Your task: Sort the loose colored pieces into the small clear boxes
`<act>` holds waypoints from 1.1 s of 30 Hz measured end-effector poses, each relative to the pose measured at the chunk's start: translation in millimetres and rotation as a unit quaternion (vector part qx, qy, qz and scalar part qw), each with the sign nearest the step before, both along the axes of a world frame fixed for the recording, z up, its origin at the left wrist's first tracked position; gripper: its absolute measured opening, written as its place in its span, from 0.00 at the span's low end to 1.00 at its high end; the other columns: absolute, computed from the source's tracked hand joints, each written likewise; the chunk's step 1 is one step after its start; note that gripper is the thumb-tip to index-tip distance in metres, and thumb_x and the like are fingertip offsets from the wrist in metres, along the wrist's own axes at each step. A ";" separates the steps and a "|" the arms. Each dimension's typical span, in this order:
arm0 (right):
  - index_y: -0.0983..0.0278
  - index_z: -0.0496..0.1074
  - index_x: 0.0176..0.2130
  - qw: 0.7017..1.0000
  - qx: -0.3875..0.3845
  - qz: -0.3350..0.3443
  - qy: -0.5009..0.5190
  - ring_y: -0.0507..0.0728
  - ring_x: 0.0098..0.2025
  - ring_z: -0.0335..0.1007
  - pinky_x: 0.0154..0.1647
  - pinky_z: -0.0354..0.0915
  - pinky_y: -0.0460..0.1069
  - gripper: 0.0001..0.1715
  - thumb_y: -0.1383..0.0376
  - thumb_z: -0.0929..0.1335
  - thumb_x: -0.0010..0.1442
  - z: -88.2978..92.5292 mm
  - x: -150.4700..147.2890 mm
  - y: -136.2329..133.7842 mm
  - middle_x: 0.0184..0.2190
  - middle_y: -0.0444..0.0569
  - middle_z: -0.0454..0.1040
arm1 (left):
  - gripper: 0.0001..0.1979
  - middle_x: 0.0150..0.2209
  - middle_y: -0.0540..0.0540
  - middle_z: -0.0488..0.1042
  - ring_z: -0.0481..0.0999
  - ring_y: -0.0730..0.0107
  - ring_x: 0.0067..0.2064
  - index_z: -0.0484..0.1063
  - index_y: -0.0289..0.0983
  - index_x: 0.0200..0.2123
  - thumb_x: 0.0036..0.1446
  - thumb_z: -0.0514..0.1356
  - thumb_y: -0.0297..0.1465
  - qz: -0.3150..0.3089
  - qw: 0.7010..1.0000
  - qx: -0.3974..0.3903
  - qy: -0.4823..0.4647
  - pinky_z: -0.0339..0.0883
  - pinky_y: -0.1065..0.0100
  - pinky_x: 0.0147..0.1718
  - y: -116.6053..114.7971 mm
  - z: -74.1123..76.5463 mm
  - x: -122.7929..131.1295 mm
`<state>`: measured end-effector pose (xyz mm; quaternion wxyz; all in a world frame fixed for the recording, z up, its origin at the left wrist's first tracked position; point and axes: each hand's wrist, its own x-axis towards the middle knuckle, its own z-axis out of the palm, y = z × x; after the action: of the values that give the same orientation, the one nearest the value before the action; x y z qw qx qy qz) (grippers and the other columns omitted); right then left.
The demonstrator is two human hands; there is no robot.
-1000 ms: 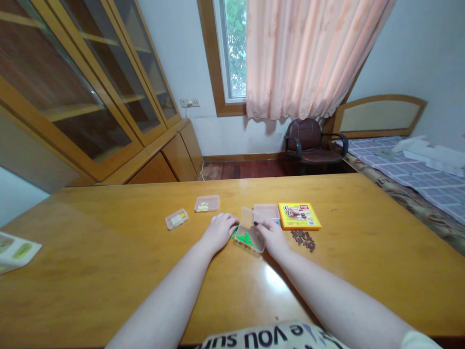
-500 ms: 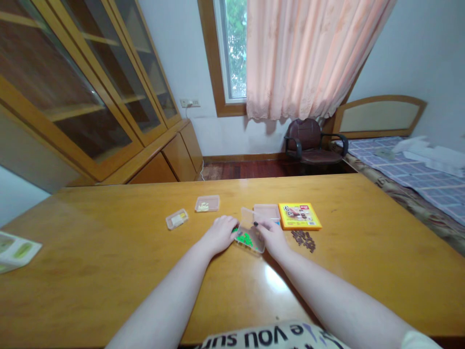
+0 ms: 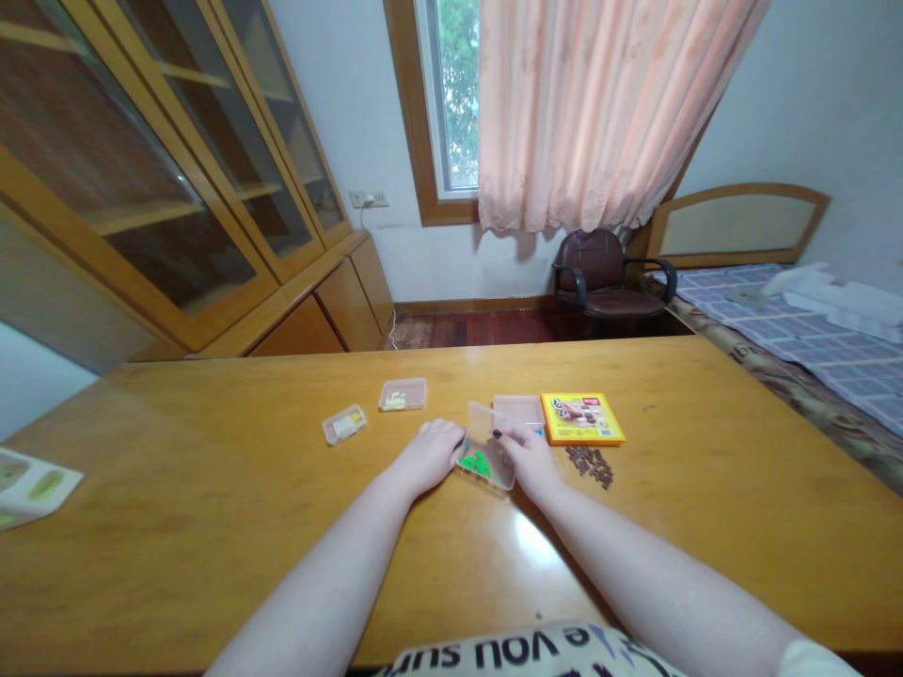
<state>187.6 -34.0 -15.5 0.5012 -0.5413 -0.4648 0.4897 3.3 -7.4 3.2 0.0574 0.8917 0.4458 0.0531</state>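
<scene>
Green small pieces fill a clear plastic box that sits on the surface between the two hands, near the middle of its near half. The left hand is curled against the box's left end, fingertips touching it; whether it actually grips cannot be told. The right hand is closed on the box's right side, a dark-nailed fingertip on the edge of the raised lid, which stands tilted up at the back.

Just behind lies another clear tray, and beside that a flat yellow box. A scatter of dark brown pieces lies near the right hand. To the left, well apart from the hands, rest two small clear boxes with pale contents. The wooden surface also carries a white package at its far left edge.
</scene>
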 end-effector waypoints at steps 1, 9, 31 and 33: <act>0.65 0.70 0.25 1.000 -0.001 0.000 -0.001 0.52 0.24 0.61 0.28 0.57 0.48 0.11 0.58 0.66 0.47 0.1 0.0 -0.1 0.19 0.42 0.67 | 0.06 0.34 0.47 0.69 0.66 0.66 0.37 0.65 0.38 0.32 0.58 0.52 0.33 0.000 1.000 0.004 0.002 0.58 0.66 0.38 0.1 0.0 -0.3; 0.65 0.70 0.25 1.000 0.009 0.005 -0.012 0.53 0.25 0.62 0.29 0.57 0.48 0.11 0.59 0.66 0.48 -1.3 0.2 0.9 0.19 0.42 0.68 | 0.07 0.33 0.47 0.70 0.66 0.66 0.37 0.66 0.38 0.32 0.59 0.51 0.33 0.000 1.000 0.002 0.008 0.58 0.66 0.38 -1.5 0.6 2.0; 0.65 0.72 0.27 1.000 -0.008 0.009 -0.002 0.54 0.26 0.65 0.28 0.58 0.48 0.12 0.59 0.65 0.47 5.1 -0.2 -1.4 0.24 0.45 0.72 | 0.09 0.36 0.45 0.71 0.67 0.66 0.40 0.67 0.37 0.37 0.60 0.48 0.31 0.045 0.991 0.079 -0.097 0.58 0.64 0.44 -2.8 25.1 -8.8; 0.65 0.72 0.27 1.000 -0.006 0.012 -0.005 0.54 0.26 0.64 0.28 0.58 0.48 0.12 0.59 0.65 0.48 5.8 0.2 -1.6 0.23 0.44 0.72 | 0.10 0.37 0.46 0.71 0.67 0.66 0.41 0.67 0.38 0.38 0.61 0.48 0.32 0.017 0.990 0.072 -0.116 0.58 0.63 0.45 -9.2 30.0 -4.7</act>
<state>187.8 -35.6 -9.7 0.4898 -0.5414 -0.4704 0.4956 -1.4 -16.6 33.2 0.0434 0.8735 0.4464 0.1893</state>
